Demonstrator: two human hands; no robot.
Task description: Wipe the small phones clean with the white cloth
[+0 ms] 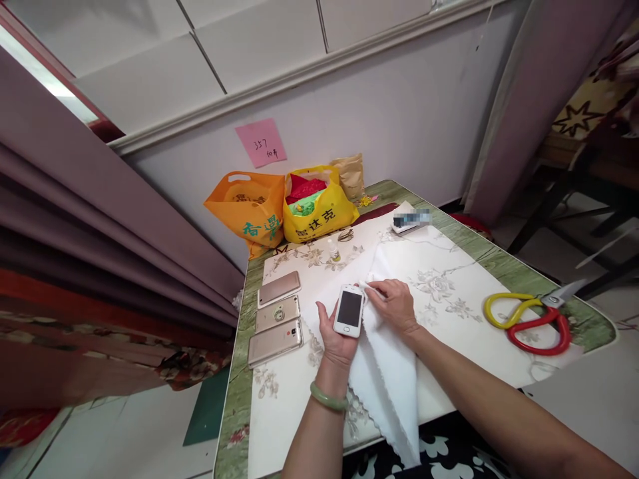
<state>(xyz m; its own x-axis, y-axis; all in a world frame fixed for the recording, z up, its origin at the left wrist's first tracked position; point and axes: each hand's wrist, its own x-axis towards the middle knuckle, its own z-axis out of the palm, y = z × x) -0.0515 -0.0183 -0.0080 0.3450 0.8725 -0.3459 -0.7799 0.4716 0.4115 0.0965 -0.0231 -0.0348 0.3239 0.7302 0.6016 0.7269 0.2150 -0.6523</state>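
A white smartphone [348, 311] with a dark screen and a round home button lies face up in my left hand [335, 339], whose fingers curl round it. My right hand [394, 305] is closed on a corner of a white cloth [394, 372] close to the phone's upper right edge. From there the cloth drapes down over the table's near edge toward my lap. Left of my hands, three gold-coloured phones lie in a column: a plain one [279, 289], one with a ring on its back [277, 313] and one nearest me [275, 343].
Scissors [532, 318] with yellow and red handles lie at the right, blades pointing away. At the back stand an orange bag [249, 206], a yellow bag [319, 213] and a brown paper packet [350, 174]. A small bottle [334, 250] and a blurred-out box [407, 221] sit nearer.
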